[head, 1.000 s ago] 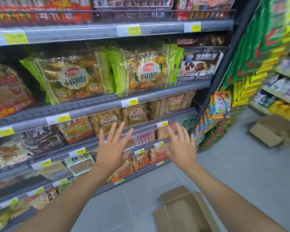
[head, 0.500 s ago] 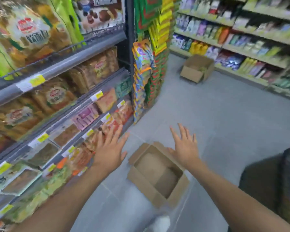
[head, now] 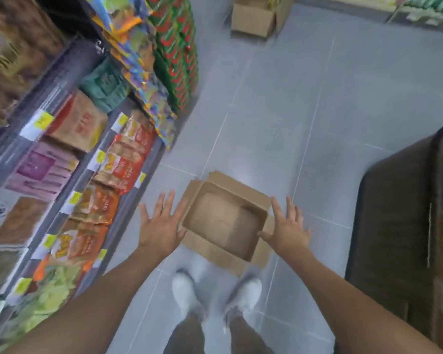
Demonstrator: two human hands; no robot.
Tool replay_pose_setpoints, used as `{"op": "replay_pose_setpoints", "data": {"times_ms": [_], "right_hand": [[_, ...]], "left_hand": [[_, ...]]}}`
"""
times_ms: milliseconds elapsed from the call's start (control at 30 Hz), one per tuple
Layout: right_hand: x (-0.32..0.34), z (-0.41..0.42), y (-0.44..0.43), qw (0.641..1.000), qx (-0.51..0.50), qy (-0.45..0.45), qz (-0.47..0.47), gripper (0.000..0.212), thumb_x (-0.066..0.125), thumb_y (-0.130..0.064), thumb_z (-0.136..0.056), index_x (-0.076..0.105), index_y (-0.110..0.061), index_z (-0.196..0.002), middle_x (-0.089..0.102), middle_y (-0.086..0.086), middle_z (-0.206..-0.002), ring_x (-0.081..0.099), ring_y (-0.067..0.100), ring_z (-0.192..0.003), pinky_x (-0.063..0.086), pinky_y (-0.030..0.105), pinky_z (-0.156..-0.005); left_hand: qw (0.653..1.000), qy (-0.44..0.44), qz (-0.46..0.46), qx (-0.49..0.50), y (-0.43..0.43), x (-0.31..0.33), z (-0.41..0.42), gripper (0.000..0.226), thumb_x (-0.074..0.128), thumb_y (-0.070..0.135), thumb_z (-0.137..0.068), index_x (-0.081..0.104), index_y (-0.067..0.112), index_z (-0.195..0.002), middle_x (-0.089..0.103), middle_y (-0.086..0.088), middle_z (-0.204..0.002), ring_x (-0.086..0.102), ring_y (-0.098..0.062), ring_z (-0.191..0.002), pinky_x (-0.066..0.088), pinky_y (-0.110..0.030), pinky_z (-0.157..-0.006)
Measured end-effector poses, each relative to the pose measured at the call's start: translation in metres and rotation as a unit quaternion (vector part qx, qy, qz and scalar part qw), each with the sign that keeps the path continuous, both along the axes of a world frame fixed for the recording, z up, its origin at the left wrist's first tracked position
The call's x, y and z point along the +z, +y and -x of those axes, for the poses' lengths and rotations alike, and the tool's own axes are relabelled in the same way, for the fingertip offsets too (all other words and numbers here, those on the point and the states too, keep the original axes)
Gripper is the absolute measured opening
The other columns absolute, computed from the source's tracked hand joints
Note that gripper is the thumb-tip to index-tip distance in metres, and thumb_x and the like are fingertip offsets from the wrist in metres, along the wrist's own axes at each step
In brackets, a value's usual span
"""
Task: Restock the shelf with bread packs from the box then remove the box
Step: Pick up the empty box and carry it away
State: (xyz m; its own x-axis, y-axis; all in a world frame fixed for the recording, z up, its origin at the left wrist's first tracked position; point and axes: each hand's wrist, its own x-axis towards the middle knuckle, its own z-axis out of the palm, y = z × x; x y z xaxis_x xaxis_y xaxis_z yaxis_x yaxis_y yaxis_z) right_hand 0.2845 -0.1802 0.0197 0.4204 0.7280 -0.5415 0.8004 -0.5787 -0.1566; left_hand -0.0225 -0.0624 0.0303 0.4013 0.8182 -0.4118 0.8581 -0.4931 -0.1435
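Observation:
An open cardboard box (head: 223, 221) lies on the grey floor in front of my feet, its flaps spread and its inside bare. My left hand (head: 161, 226) hovers with fingers spread at the box's left side, its thumb close to the left flap. My right hand (head: 288, 227) is spread at the box's right side, thumb near the right wall. Neither hand holds anything. The shelf (head: 69, 159) on the left carries orange, red and purple food packs, blurred by motion.
Hanging snack strips (head: 169, 60) stand at the shelf's end. A second cardboard box (head: 253, 16) sits on the floor far ahead. A dark brown bulky object (head: 404, 226) fills the right side. My white shoes (head: 215, 295) stand just behind the box.
My view has swung from the bread shelves down to the floor. Both open hands dropped from shelf height to either side of the empty box.

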Motion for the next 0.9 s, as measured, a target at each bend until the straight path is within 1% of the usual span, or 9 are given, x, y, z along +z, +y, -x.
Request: {"op": "replay_pose_setpoints", "data": {"times_ms": [100,267,367,467,633,733,800,867,900], "right_hand": [[-0.055,0.004,0.001,0.998,-0.047,0.019,0.034,0.110,0.067,-0.063,-0.083,-0.017,-0.052,-0.152,-0.019,-0.008,-0.167,-0.004,0.028,-0.156,0.027,0.069,-0.113],[-0.157,0.017,0.004,0.990,-0.124,0.046,0.047,0.112,0.069,-0.061,-0.082,-0.020,-0.053,-0.150,-0.014,-0.006,-0.169,0.003,0.029,-0.155,0.034,0.067,-0.110],[-0.220,0.024,0.009,0.980,-0.180,0.062,0.059,0.114,0.067,-0.062,-0.084,-0.028,-0.053,-0.147,-0.012,0.002,-0.169,0.004,0.030,-0.155,0.035,0.063,-0.108],[-0.285,0.029,0.008,0.969,-0.230,0.070,0.064,0.113,0.064,-0.065,-0.084,-0.029,-0.053,-0.147,-0.007,0.011,-0.169,0.007,0.034,-0.155,0.037,0.061,-0.109],[-0.371,0.035,0.005,0.959,-0.268,0.080,0.040,0.110,0.069,-0.056,-0.085,-0.019,-0.053,-0.152,0.001,0.015,-0.167,0.018,0.040,-0.149,0.038,0.057,-0.108],[-0.416,0.037,0.001,0.956,-0.279,0.076,0.043,0.113,0.070,-0.051,-0.085,-0.022,-0.053,-0.151,0.002,0.013,-0.167,0.025,0.043,-0.146,0.042,0.056,-0.105],[-0.439,0.039,0.000,0.954,-0.285,0.075,0.048,0.115,0.070,-0.049,-0.086,-0.024,-0.051,-0.151,0.000,0.011,-0.167,0.035,0.044,-0.141,0.046,0.054,-0.101],[-0.459,0.042,-0.003,0.954,-0.290,0.066,0.042,0.112,0.068,-0.045,-0.088,-0.023,-0.047,-0.152,0.001,0.009,-0.168,0.052,0.042,-0.127,0.052,0.046,-0.088],[-0.464,0.044,-0.004,0.957,-0.282,0.051,0.036,0.109,0.066,-0.043,-0.090,-0.023,-0.045,-0.153,0.003,0.008,-0.169,0.061,0.039,-0.116,0.052,0.041,-0.078]], "left_hand": [[0.999,0.006,0.031,-0.015,0.023,-0.053,-0.006,0.079,0.047,0.058,-0.096,0.009,0.034,-0.161,-0.010,-0.007,-0.170,-0.006,-0.029,-0.156,0.010,-0.070,-0.116],[0.996,0.033,0.084,-0.027,0.061,-0.158,-0.004,0.070,0.040,0.049,-0.101,0.008,0.032,-0.161,-0.016,-0.009,-0.168,-0.014,-0.030,-0.155,0.008,-0.070,-0.118],[0.990,0.069,0.116,-0.037,0.082,-0.226,0.002,0.071,0.034,0.047,-0.103,-0.004,0.032,-0.161,-0.019,-0.010,-0.167,-0.017,-0.033,-0.154,0.007,-0.070,-0.118],[0.986,0.085,0.139,-0.023,0.099,-0.291,0.008,0.075,0.032,0.052,-0.102,-0.016,0.033,-0.158,-0.022,-0.009,-0.167,-0.019,-0.035,-0.153,0.010,-0.071,-0.117],[0.991,0.019,0.131,0.024,0.116,-0.387,0.011,0.086,0.035,0.062,-0.099,-0.031,0.041,-0.150,-0.024,-0.001,-0.167,-0.011,-0.036,-0.155,0.020,-0.071,-0.114],[0.986,-0.029,0.149,0.073,0.125,-0.437,0.012,0.090,0.045,0.057,-0.097,-0.026,0.044,-0.152,-0.020,-0.002,-0.168,0.001,-0.042,-0.154,0.029,-0.071,-0.110],[0.981,-0.069,0.156,0.095,0.128,-0.462,0.012,0.093,0.051,0.050,-0.097,-0.021,0.041,-0.155,-0.012,-0.007,-0.169,0.032,-0.045,-0.144,0.044,-0.061,-0.101],[0.979,-0.101,0.152,0.094,0.129,-0.484,0.013,0.094,0.056,0.041,-0.097,-0.016,0.033,-0.159,-0.003,-0.012,-0.169,0.063,-0.045,-0.110,0.051,-0.047,-0.080],[0.979,-0.116,0.142,0.085,0.129,-0.491,0.014,0.094,0.057,0.037,-0.097,-0.013,0.030,-0.159,0.002,-0.012,-0.169,0.068,-0.045,-0.094,0.050,-0.043,-0.071]]}}
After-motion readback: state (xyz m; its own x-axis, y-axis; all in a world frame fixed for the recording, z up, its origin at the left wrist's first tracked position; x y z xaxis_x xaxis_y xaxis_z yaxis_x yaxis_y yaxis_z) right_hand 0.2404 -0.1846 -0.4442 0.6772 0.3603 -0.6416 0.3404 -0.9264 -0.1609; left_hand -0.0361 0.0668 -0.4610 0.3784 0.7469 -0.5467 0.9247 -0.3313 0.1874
